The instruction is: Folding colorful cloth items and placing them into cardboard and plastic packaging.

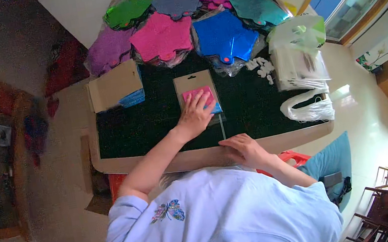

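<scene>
In the middle of the dark table top lies a clear plastic bag with a brown backing card [191, 81] inside, its hang slot at the far end. A folded pink sheet [206, 91] with a blue edge below it lies at the card's near half. My left hand [197, 116] rests on the pink sheet, fingers spread and holding nothing. From the bag's near right corner a thin whitish strip [222, 126] runs toward the table's front edge. At that edge my right hand [246, 150] has its fingers closed at the strip's near end; its thumb is partly hidden.
Stacks of shiny shaped sheets, including pink [161, 35] and blue [224, 37], line the far side. Brown cards [115, 87] are piled at the left. Small white pieces [261, 68], clear bags [297, 65] and a white string bundle [307, 108] lie at the right.
</scene>
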`<state>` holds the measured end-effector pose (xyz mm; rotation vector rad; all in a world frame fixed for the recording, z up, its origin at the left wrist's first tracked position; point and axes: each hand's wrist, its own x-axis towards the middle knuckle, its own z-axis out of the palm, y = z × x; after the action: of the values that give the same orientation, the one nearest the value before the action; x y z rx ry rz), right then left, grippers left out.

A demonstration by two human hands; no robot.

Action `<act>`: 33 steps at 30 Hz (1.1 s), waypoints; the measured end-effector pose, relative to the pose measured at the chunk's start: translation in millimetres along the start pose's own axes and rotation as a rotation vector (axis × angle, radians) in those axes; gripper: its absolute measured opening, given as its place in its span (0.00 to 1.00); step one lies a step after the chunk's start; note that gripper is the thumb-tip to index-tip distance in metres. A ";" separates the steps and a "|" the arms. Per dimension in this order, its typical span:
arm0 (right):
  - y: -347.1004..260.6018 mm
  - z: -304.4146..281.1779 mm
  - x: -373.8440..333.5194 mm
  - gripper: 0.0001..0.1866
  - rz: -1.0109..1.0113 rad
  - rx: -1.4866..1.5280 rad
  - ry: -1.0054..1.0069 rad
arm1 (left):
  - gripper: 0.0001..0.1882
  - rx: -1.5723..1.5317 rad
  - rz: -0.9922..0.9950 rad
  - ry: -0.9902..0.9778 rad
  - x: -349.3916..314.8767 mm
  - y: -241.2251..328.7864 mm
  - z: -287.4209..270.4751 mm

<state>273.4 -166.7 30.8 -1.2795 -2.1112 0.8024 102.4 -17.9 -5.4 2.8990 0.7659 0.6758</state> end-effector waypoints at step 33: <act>-0.1 16.0 15.7 0.18 -0.048 -0.073 0.101 | 0.23 0.004 -0.103 -0.009 9.2 -5.4 4.3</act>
<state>255.8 -155.9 22.3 -1.2748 -2.0996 0.6324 108.9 -8.5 -6.6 2.8405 0.9089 0.6504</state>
